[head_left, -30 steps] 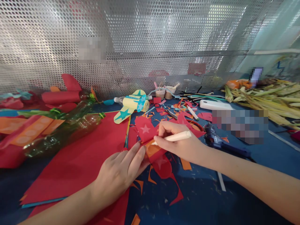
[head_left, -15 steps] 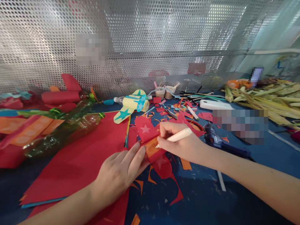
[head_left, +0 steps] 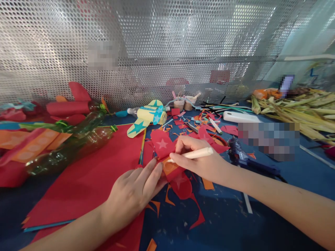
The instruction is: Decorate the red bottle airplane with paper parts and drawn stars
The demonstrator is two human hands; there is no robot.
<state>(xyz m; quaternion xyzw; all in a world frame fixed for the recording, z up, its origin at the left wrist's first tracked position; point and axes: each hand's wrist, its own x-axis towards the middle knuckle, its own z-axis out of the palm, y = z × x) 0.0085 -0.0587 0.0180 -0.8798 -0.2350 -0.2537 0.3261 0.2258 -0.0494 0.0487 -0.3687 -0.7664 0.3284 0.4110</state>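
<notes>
My right hand is closed in a writing grip around a white marker. The marker's tip meets an orange strip on a red paper toy plane, where a pale round outline shows. One red wing with a pale star points away from me, and the other wing, also starred, points toward me. My left hand grips the plane's left end, its fingers over the red body; the thumb is mostly hidden. Behind my right hand, part of the plane's red tail shows.
Red paper sheets lie under my left forearm. A yellow toy plane and paper scraps are beyond my hands. At right are a dark blue glue gun and dry husks; clear bottles lie at left.
My right hand has shifted slightly left, and the marker's tip has moved up and left along the orange strip. A rounded pale line now shows there. My left hand stays put.
</notes>
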